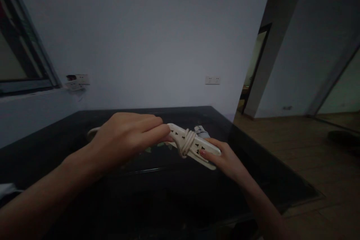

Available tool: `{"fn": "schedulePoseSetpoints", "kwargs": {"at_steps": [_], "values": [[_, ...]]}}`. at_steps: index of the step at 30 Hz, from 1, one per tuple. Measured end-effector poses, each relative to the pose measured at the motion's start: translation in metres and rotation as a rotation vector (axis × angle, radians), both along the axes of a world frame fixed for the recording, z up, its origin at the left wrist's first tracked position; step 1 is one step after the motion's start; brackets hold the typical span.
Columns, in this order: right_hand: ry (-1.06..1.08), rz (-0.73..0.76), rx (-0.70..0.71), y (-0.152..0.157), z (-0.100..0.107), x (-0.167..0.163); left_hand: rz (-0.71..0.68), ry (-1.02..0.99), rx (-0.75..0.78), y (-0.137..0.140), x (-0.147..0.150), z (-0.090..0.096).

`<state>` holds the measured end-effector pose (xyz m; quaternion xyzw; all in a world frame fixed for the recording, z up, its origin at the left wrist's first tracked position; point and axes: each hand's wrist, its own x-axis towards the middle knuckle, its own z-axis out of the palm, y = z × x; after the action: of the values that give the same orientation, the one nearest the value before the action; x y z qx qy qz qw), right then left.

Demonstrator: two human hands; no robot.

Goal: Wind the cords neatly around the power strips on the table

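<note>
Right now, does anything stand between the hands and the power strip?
Nothing visible does: the right hand grips one end of the power strip directly, and the left hand is at the other, its grip partly hidden. The wrapped cord crosses the middle, between them.

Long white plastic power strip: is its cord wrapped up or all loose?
Wrapped, at least partly: several turns of white cord circle the power strip.

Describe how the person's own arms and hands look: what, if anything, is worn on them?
The left hand and right hand are ungloved. The left forearm and right forearm show no sleeve, watch or bracelet; no ring shows on visible fingers.
</note>
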<state>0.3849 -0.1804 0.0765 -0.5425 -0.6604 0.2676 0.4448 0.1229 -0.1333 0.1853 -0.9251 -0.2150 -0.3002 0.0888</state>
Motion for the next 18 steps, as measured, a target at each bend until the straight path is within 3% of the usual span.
{"fn": "schedulePoseSetpoints", "kwargs": {"at_steps": [3, 6, 12, 18], "values": [[-0.069, 0.165, -0.082, 0.002, -0.007, -0.009, -0.032, 0.233, 0.021, 0.015, 0.009, 0.002], [-0.160, 0.275, -0.143, 0.005, -0.013, -0.016, -0.063, 0.353, -0.065, 0.028, 0.017, 0.000], [-0.286, 0.357, -0.164, 0.009, -0.015, -0.032, -0.113, 0.377, -0.251, 0.049, 0.021, -0.008], [-0.349, 0.457, -0.162, 0.001, -0.014, -0.047, -0.252, 0.361, -0.535, 0.073, 0.018, -0.032]]}}
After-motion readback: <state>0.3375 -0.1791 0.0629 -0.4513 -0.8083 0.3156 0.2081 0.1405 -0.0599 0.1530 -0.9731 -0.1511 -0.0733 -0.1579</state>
